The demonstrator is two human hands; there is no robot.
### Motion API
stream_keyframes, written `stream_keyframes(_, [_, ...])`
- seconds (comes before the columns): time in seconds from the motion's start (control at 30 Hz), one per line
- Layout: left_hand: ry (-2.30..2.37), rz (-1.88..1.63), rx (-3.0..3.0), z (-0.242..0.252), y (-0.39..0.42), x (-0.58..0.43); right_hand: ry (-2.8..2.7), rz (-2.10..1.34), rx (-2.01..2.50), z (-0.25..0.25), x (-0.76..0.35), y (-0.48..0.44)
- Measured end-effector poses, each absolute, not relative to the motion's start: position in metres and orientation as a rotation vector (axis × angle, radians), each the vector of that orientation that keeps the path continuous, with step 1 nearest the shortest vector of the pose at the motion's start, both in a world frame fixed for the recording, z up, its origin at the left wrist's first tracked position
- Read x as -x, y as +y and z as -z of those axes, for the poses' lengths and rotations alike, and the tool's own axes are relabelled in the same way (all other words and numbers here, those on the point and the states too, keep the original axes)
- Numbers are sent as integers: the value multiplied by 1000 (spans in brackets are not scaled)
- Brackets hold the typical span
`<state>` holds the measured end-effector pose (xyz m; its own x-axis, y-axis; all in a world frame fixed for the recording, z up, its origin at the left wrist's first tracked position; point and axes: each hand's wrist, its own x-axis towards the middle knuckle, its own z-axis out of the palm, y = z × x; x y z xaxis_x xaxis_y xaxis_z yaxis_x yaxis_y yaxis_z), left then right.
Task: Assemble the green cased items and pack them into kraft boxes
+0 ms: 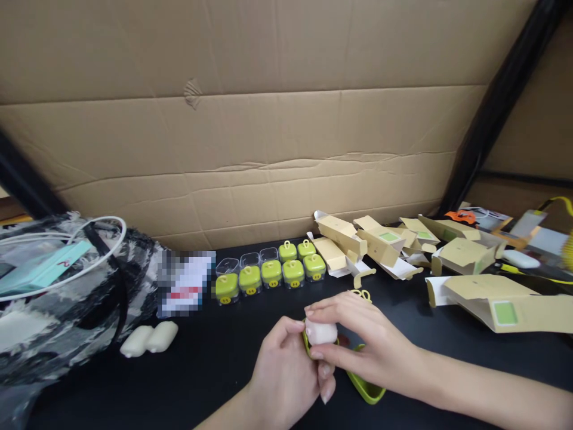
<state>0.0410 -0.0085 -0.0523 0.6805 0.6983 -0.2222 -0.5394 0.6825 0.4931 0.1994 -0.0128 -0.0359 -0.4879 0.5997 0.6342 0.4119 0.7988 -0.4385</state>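
My left hand [286, 370] is closed around a small green case [307, 341], of which only the rim shows. With thumb and fingers, my right hand [364, 334] grips a rounded, pinkish-white piece [321, 332] at the mouth of that case. What the piece is, I cannot make out. Partly under my right wrist lies a hollow green shell [367, 388] on the black table [215, 382]. Yellow loops [362, 295] poke out just behind my right hand. Two joined cream-coloured rounded pieces [150, 338] lie to the left.
Several green-lidded clear boxes [249, 279] stand in rows at the back, some beside clear empty covers [228, 267]. Opened cardboard cartons [487, 298] are heaped on the right. A camouflage-patterned cloth bundle [80, 298] with a white cable fills the left. Cardboard [268, 131] walls the back.
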Motion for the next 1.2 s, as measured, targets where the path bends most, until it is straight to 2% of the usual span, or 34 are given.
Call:
stream_keyframes(0.73, [459, -740, -529, 67, -11, -43, -2250, -351, 1046, 28, -188, -18])
stream_keyframes(1.2, [529, -817, -628, 52, -10, -37, -2196, -593, 886, 23, -201, -17])
